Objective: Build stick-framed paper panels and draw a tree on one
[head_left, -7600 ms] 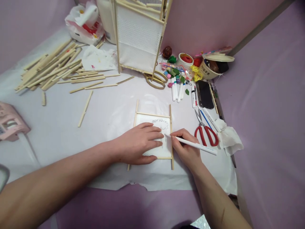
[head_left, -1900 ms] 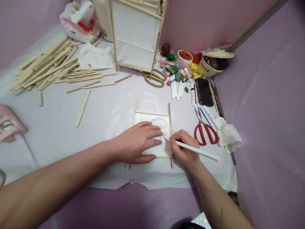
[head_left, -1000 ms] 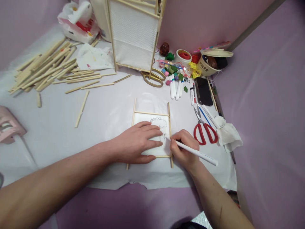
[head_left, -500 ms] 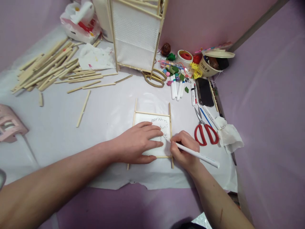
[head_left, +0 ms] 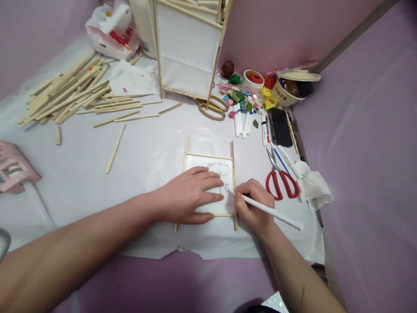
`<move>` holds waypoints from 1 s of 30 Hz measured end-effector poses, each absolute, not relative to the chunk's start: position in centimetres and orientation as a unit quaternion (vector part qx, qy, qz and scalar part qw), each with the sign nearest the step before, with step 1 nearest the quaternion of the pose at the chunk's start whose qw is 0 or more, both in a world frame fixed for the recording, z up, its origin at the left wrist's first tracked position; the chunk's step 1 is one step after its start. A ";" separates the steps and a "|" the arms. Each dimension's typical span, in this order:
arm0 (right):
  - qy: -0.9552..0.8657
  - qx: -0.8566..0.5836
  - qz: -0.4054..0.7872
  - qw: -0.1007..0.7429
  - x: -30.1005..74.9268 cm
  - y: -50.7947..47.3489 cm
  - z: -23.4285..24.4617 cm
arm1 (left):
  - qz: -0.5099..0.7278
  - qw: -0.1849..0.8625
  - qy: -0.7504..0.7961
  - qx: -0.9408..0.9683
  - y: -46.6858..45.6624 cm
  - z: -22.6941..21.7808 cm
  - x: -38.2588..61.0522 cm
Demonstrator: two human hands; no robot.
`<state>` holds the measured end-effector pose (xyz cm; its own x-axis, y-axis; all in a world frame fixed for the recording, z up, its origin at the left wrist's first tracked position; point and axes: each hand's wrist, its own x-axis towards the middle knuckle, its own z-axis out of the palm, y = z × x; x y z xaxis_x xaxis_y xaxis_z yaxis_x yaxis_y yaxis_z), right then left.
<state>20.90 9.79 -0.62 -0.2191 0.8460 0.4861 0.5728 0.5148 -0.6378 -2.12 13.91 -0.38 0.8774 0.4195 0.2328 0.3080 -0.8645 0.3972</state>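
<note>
My left hand (head_left: 192, 195) lies flat with its fingers spread over a white panel (head_left: 198, 162) set in a small wooden stick frame (head_left: 208, 155). Black outlines of a drawing (head_left: 219, 167) show on the panel beyond my fingertips; part of it is hidden under the hand. My right hand (head_left: 256, 204) pinches a slim white pen (head_left: 276, 213) at the frame's right side. The pen's tip points at the drawing, and its back end slants down to the right.
Bamboo sticks (head_left: 65, 93) are piled at the left. Behind stands a larger stick-framed structure (head_left: 189, 52), with gold scissors (head_left: 213, 108) at its foot. Red-handled scissors (head_left: 282, 183), a phone (head_left: 280, 127), markers (head_left: 241, 121) and crumpled tissue (head_left: 314, 187) lie right. A pink device (head_left: 16, 167) sits left.
My right hand and the pen have shifted very slightly to the right. My left hand stays in place on the panel. The whole view has moved a little.
</note>
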 end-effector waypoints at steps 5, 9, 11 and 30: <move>-0.765 -0.467 0.160 0.412 20.9 9.8 -0.7 | 0.150 0.176 0.190 0.954 13.9 -0.4 -2.1; -0.765 -0.472 0.154 0.410 20.9 9.8 -0.7 | 0.146 0.179 0.191 0.954 13.9 -0.3 -2.1; -0.762 -0.475 0.151 0.413 20.9 9.8 -0.8 | 0.151 0.182 0.191 0.953 13.9 -0.3 -2.1; -0.740 -0.473 0.189 0.440 21.2 9.6 -0.7 | 0.164 0.178 0.192 0.951 13.8 -0.1 -2.1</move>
<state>21.21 9.63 -0.74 -0.1660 0.8658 0.4720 0.5340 0.4813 -0.6951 -2.09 13.82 -0.15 0.8725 0.4241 0.2426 0.3078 -0.8628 0.4011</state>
